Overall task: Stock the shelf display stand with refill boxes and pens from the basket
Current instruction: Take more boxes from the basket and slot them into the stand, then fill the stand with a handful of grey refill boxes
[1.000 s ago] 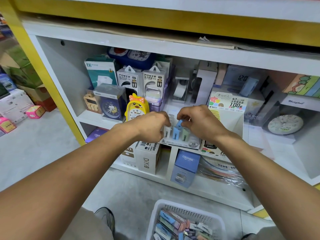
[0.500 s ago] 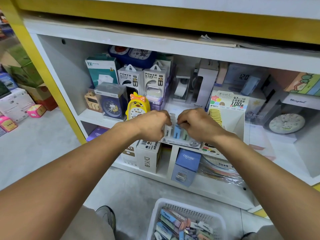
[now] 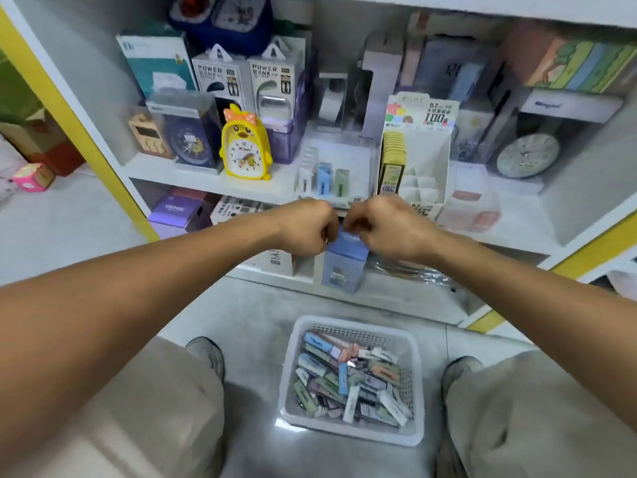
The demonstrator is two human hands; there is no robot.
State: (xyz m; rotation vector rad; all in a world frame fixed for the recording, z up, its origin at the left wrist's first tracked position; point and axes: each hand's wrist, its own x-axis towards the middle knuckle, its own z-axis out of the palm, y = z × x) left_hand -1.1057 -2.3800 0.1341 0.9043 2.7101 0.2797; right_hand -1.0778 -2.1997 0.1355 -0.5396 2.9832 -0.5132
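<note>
Below the display stand [image 3: 336, 174], we held our left hand [image 3: 305, 227] and right hand [image 3: 386, 229] curled together; whether they pinched anything, we couldn't tell.

Even, soft light falls from overhead, bright enough for me to see everything without hard shadows. The shelf [image 3: 193, 174] recess behind the boxes is dimmer. A pale sheen glares off the floor [image 3: 262, 305] near the basket [image 3: 351, 432]. The whole picture is smeared; box lettering is soft. My forearms bulge at the bottom corners, and the shelf edges bow from the wide lens.
</note>
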